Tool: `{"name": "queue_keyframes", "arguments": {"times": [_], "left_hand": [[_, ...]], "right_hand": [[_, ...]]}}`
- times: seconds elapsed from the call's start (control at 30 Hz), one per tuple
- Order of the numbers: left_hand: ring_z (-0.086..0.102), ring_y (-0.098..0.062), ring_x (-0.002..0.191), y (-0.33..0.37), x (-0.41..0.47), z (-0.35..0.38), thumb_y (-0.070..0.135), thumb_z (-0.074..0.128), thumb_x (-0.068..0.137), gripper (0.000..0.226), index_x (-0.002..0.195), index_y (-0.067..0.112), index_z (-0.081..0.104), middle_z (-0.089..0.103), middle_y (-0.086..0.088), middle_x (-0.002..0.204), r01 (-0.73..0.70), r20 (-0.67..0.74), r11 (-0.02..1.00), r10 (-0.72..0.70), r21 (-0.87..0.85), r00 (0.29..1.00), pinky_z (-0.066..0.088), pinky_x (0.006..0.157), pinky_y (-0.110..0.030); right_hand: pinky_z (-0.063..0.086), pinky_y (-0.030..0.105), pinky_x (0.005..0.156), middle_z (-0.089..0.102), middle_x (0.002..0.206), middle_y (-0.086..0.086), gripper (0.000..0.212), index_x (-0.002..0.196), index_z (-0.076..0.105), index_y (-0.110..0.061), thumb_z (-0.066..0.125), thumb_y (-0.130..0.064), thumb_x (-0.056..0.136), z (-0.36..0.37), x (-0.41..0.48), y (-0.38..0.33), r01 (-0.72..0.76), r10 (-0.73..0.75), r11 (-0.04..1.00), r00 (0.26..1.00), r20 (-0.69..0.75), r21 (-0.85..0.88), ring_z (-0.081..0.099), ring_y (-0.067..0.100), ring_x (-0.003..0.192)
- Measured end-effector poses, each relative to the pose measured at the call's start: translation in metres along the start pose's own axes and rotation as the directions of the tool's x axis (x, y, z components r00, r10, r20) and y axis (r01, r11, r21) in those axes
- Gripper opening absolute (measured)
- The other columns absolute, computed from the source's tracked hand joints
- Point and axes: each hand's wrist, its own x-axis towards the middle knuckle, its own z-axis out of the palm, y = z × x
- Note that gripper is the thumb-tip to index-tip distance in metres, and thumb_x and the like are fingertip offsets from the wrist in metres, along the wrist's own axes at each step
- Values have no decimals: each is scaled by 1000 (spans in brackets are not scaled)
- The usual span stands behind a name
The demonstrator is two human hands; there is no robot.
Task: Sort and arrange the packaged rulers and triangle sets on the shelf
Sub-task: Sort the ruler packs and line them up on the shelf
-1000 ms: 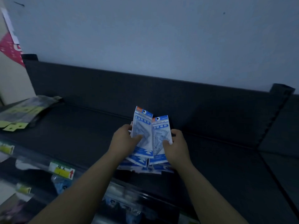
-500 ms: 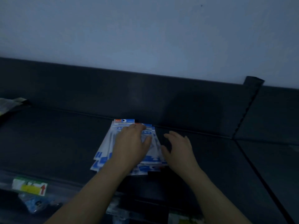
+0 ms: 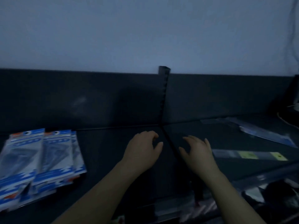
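A fanned pile of blue-and-white triangle set packs [image 3: 40, 160] lies flat on the dark shelf [image 3: 103, 151] at the far left. My left hand [image 3: 142, 151] hovers over bare shelf to the right of the pile, fingers loosely curled, holding nothing. My right hand [image 3: 197, 151] is just past the shelf seam [image 3: 168, 139], fingers spread and empty. To its right lies a long clear ruler pack with yellow labels [image 3: 249, 155]. Another long blue-edged ruler pack [image 3: 265, 134] lies further back.
A dark back panel [image 3: 80, 101] with a notched upright post [image 3: 163, 94] rises behind the shelf under a pale wall. White cords [image 3: 289, 118] sit at the far right. Lower shelves with blurred packaged goods [image 3: 267, 191] show at the bottom right.
Both hands let go of the triangle set packs, which now lie on the shelf. The view and both hands swung right, to the seam between two shelf sections.
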Motion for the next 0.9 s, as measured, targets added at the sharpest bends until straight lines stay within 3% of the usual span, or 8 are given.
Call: {"name": "queue_keyframes", "arguments": {"times": [0.17, 0.33, 0.43, 0.53, 0.6, 0.67, 0.77, 0.9], "left_hand": [[57, -10, 102, 63, 42, 62, 40, 54, 92, 37, 122, 19, 58, 62, 3, 116, -47, 139, 996, 57, -76, 989, 48, 89, -28], [53, -17, 107, 124, 76, 126, 39, 57, 90, 40, 124, 16, 56, 56, -2, 119, -87, 315, 994, 101, -60, 944, 46, 93, -33], [51, -23, 111, 151, 94, 163, 44, 62, 85, 46, 121, 16, 57, 53, -6, 119, -84, 405, 996, 89, -30, 910, 46, 94, -36], [49, -24, 108, 167, 112, 190, 51, 64, 81, 45, 114, 20, 60, 52, -5, 117, -119, 404, 991, 88, 53, 911, 45, 90, -35], [50, -23, 105, 170, 124, 199, 49, 63, 82, 34, 105, 23, 63, 53, -4, 114, -103, 369, 991, 66, 81, 927, 46, 89, -36], [54, -21, 100, 168, 135, 204, 49, 66, 81, 29, 95, 24, 63, 56, -2, 110, -57, 363, 996, 31, 62, 931, 49, 86, -35], [60, -17, 91, 161, 147, 202, 45, 71, 78, 26, 86, 22, 63, 62, -1, 101, 26, 374, 999, -41, 47, 927, 51, 77, -30], [59, -14, 85, 148, 158, 198, 36, 71, 79, 25, 89, 19, 57, 63, 2, 93, 139, 321, 989, -147, 49, 935, 49, 71, -31]], "right_hand": [[22, 37, 109, 58, 123, 2, 30, 120, 59, -14, 53, -24, 92, -30, 7, 99, -131, 131, 990, 991, -10, -50, 50, 20, 118], [37, 32, 86, 61, 107, 4, 9, 89, 55, -17, 47, -18, 89, -46, 13, 187, -259, 275, 955, 956, 106, -145, 56, 23, 101], [40, 27, 76, 63, 113, 8, 22, 102, 64, -11, 45, -9, 91, -46, 17, 214, -207, 211, 977, 968, 136, -45, 58, 23, 99], [35, 17, 78, 61, 117, 4, 28, 112, 64, -9, 46, -3, 92, -55, 26, 227, -125, 111, 983, 988, 110, 135, 56, 22, 108], [32, 14, 75, 60, 111, 5, 25, 107, 64, -8, 46, 0, 91, -60, 37, 243, -129, 116, 975, 990, 77, 179, 55, 24, 110], [31, 13, 79, 59, 117, 8, 29, 114, 61, -4, 46, 2, 90, -63, 49, 267, -172, 168, 972, 985, 36, 163, 53, 25, 113], [36, 30, 101, 55, 129, 16, 38, 121, 57, -1, 45, 3, 85, -59, 68, 305, -221, 222, 973, 975, -5, 59, 48, 30, 120], [31, 41, 109, 47, 139, 12, 44, 131, 47, -7, 42, -9, 88, -55, 79, 331, -314, 324, 940, 944, 61, -131, 41, 28, 129]]}}
